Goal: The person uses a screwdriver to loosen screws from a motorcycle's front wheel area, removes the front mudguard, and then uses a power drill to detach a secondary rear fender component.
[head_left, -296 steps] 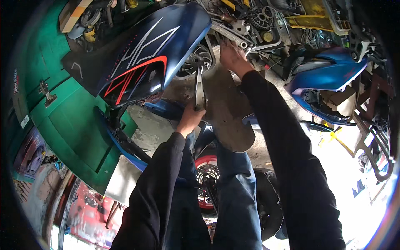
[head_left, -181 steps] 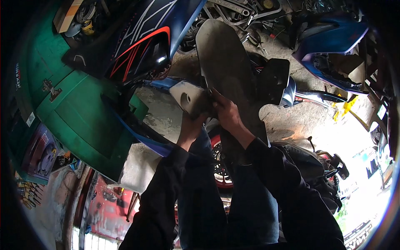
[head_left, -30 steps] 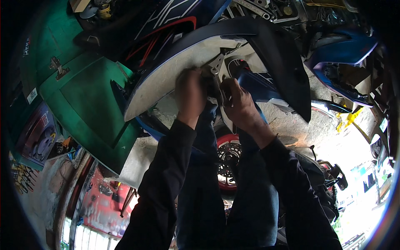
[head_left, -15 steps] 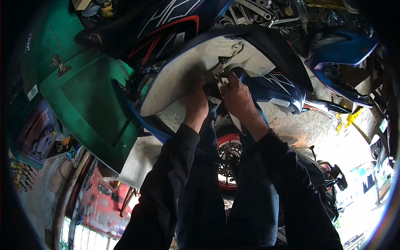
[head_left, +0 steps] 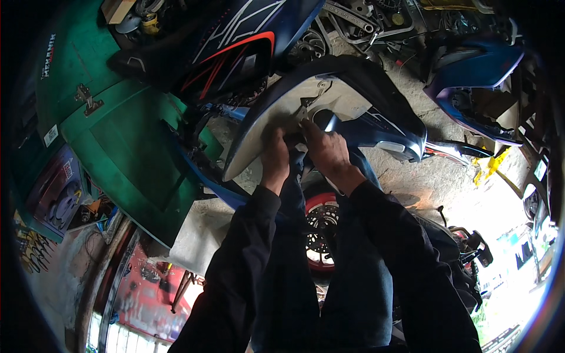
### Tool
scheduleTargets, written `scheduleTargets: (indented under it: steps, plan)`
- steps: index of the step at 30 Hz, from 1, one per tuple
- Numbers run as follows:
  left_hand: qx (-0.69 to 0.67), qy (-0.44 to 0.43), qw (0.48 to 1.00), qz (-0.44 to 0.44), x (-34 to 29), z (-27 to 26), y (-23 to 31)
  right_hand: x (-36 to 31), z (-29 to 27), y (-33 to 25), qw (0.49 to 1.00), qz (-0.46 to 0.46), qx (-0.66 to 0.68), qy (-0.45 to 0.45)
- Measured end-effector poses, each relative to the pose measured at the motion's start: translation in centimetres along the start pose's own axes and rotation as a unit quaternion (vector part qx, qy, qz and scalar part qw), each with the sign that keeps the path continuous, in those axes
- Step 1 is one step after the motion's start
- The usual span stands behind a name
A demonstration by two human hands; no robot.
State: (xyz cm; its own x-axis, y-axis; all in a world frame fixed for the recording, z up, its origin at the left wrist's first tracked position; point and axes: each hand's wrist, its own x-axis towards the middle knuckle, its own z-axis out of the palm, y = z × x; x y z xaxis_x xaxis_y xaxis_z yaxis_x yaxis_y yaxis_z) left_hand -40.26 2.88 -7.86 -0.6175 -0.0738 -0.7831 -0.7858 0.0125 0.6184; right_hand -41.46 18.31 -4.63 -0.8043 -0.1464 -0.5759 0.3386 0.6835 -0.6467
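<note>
A curved motorcycle fairing panel [head_left: 253, 138], dark outside and dusty pale on the inner face, is tilted up in front of me. My left hand [head_left: 275, 157] is closed at its lower edge, thumb against the pale side and fingers hidden. My right hand [head_left: 329, 154] is closed round a metal pliers-like tool [head_left: 302, 114], whose head shows just above the fist and touches or lies close to the inner face. A small dark bracket [head_left: 312, 100] runs up the panel above it. Below, between my legs, stands a red wheel with a brake disc [head_left: 322, 226].
A green metal cabinet door [head_left: 129, 147] is at the left. Dark-blue fairings with graphics [head_left: 235, 47] lie at the back, and another blue fairing [head_left: 477, 73] is at the far right. Metal parts [head_left: 353, 20] crowd the back; yellow tape [head_left: 494, 165] hangs at the right.
The panel has shifted slightly right and down. My right hand has dropped a little and turned, and less of the tool's pale handle shows. Both hands keep their grips.
</note>
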Motion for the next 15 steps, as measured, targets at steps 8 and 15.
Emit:
scheduleTargets:
  steps: [8, 15]
  plan:
    - [0.144, 0.012, 0.989, 0.043, -1.5, -1.7, -3.0, -2.3, -0.4, -0.1, 0.999, -0.008, 0.017, -0.033]
    - [0.091, 0.059, 0.993, 0.042, -6.9, -1.6, 5.6, -6.4, 0.8, -4.4, 0.991, 0.075, 0.061, -0.095]
